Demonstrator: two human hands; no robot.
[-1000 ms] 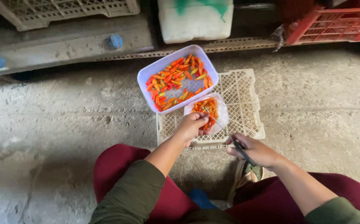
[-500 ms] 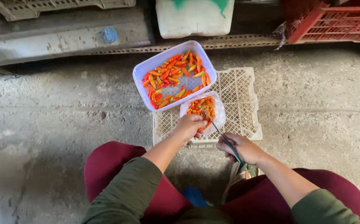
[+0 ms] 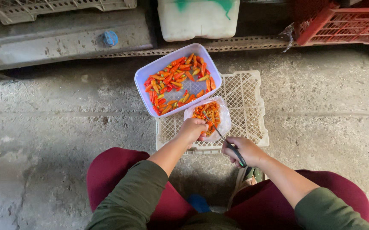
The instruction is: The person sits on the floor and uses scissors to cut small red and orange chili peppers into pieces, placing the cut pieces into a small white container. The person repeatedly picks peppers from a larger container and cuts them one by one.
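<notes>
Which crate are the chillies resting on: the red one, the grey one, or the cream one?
The cream crate, upturned in front of the person; the red crate and grey crate sit beyond.

left hand (image 3: 193, 129) grips the near edge of the bag (image 3: 210, 117) on the upturned crate (image 3: 244, 106). tub of chillies (image 3: 178, 81) on the crate just beyond and left of that grip. right hand (image 3: 244, 151) with scissors (image 3: 229, 145) near, right of it, tips over the bag.

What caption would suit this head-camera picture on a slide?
Left hand at a clear bag of cut chillies, right hand holding scissors, over an upturned crate.
</notes>
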